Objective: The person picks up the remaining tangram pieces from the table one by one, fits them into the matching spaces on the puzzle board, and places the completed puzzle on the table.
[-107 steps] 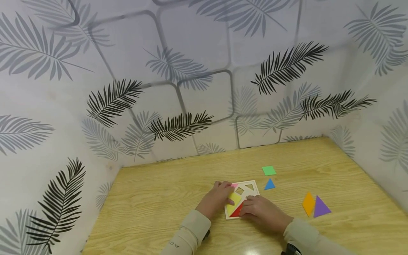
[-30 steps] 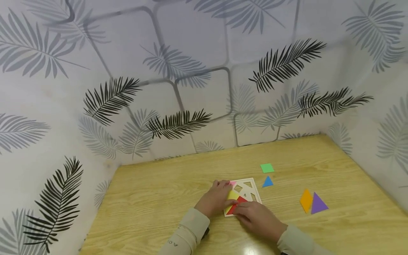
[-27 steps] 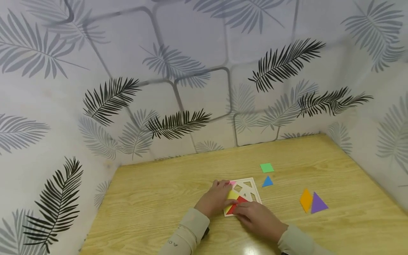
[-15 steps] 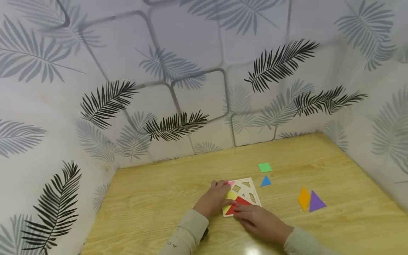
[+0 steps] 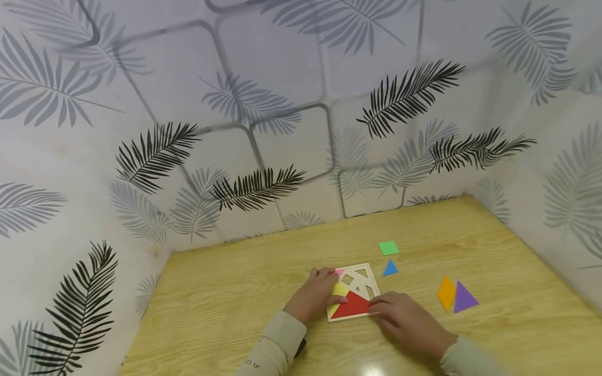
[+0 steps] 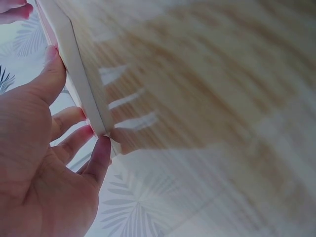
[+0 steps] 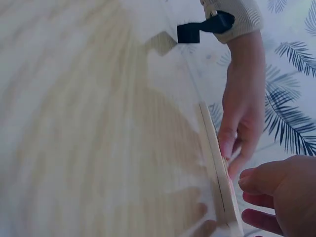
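Note:
A white tangram board (image 5: 356,281) lies on the wooden table. Its lower part holds a large red triangle (image 5: 350,306), beside a partly covered yellow triangle (image 5: 342,289); a pink piece (image 5: 339,272) shows at the far left corner. My left hand (image 5: 312,296) holds the board's left side, its thumb on the red triangle; in the left wrist view, fingers of the left hand (image 6: 47,148) curve along the board's edge. At the board's near right corner is my right hand (image 5: 406,318), fingertips beside the red triangle. The right wrist view shows its fingers loosely bent, pinching nothing.
Right of the board lie a green parallelogram-like piece (image 5: 389,248) and a small blue triangle (image 5: 390,268). Farther right, an orange parallelogram (image 5: 447,294) lies beside a purple triangle (image 5: 465,297). A leaf-patterned wall covering (image 5: 301,156) stands behind the table (image 5: 226,297).
The red triangle has turned and settled along the board's near edge. My right hand has slid off it to the right, uncovering it. My left hand has stayed at the board's left side.

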Available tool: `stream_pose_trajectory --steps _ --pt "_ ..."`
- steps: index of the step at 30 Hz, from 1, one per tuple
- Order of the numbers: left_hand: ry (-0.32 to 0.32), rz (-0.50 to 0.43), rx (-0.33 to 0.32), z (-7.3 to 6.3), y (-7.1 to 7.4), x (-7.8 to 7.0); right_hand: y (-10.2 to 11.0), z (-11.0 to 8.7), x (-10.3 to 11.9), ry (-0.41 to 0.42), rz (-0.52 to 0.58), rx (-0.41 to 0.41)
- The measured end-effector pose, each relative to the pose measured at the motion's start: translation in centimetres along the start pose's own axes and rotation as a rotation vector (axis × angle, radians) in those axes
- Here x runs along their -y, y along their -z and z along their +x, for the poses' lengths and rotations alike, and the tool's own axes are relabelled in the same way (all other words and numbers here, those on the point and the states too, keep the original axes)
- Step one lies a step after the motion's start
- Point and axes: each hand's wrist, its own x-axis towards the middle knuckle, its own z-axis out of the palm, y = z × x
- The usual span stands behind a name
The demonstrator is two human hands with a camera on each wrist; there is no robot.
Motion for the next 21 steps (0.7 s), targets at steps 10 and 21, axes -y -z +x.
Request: stream_pose_trajectory --steps 10,21 --pt "-0.010 -0.027 0.000 0.1 -0.1 0.1 2.3 -1.6 -3.0 -0.181 -0.105 -0.050" --pt "-0.009 -0.013 0.016 0.2 -0.6 0.4 4.6 -3.5 -5.9 -0.305 -0.196 -0.023"
